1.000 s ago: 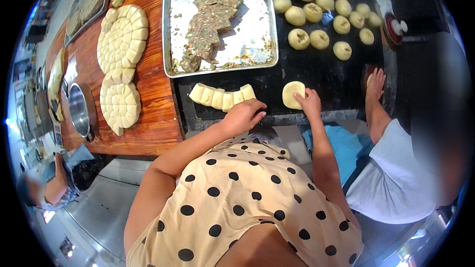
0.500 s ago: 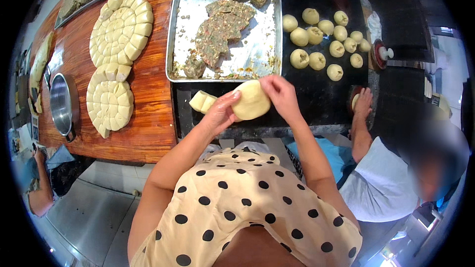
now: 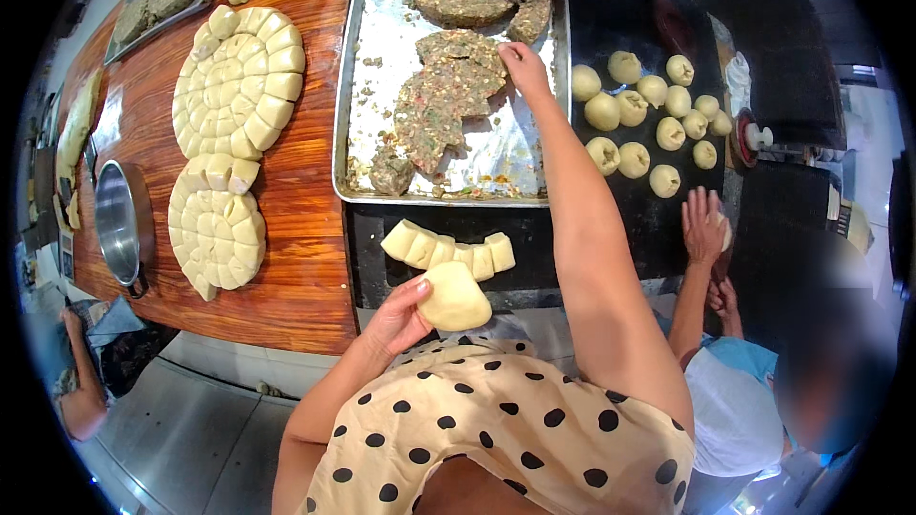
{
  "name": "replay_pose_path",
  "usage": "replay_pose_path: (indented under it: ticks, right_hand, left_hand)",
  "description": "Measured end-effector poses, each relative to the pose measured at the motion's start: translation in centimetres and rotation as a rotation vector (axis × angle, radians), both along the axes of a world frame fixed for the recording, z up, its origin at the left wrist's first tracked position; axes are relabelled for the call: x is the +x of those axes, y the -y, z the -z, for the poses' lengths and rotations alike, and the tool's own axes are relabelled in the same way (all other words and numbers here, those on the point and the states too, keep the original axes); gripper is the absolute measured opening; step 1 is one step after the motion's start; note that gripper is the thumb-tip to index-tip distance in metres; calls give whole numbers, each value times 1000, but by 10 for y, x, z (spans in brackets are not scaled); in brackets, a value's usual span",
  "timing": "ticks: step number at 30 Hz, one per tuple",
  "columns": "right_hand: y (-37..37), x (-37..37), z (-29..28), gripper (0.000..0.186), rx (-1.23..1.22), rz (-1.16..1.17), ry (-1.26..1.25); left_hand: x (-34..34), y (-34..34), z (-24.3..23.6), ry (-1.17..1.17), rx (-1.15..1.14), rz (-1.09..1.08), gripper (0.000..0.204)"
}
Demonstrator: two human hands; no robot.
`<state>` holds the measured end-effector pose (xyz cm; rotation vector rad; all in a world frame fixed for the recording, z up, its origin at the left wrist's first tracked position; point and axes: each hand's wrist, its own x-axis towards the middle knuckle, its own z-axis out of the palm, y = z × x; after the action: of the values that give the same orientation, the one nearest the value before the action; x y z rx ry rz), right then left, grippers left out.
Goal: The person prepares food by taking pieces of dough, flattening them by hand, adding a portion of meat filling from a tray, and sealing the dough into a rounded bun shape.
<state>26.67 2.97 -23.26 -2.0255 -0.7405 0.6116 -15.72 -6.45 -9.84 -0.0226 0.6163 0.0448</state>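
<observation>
My left hand pinches a flattened pale dough disc just below a row of cut dough pieces on the black work surface. My right hand reaches into the large metal tray, its fingertips closed on the right edge of a broken slab of speckled brown filling. More chunks of that filling lie at the tray's top. Several dough balls, some with puckered openings, sit right of the tray.
On the wooden table are cut dough rounds, a steel bowl and another filling tray. A co-worker's hands work at my right beside a red disc tool with white knob. Another person is at far left.
The disc has gone from both hands to my left hand alone, lower down. My right hand has let go of it and moved up and forward into the tray, onto the filling.
</observation>
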Motion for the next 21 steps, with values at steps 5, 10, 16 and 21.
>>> replay_pose_path:
  ticks: [5, 10, 16, 21]
  right_hand:
    - [37, -25, -11, 49, -85, 220, 125]
    - [95, -24, 0, 56, 102, 232, -90]
    - [89, -10, -46, 57, -162, -370, 286]
    - [119, -42, -50, 52, -267, -222, 601]
  left_hand:
    - [2, -11, 6, 21, -13, -32, 52]
    - [16, -28, 7, 42, 20, 1, 53]
    - [24, -28, 12, -24, 94, 93, 62]
    - [30, -25, 9, 10, 90, 108, 55]
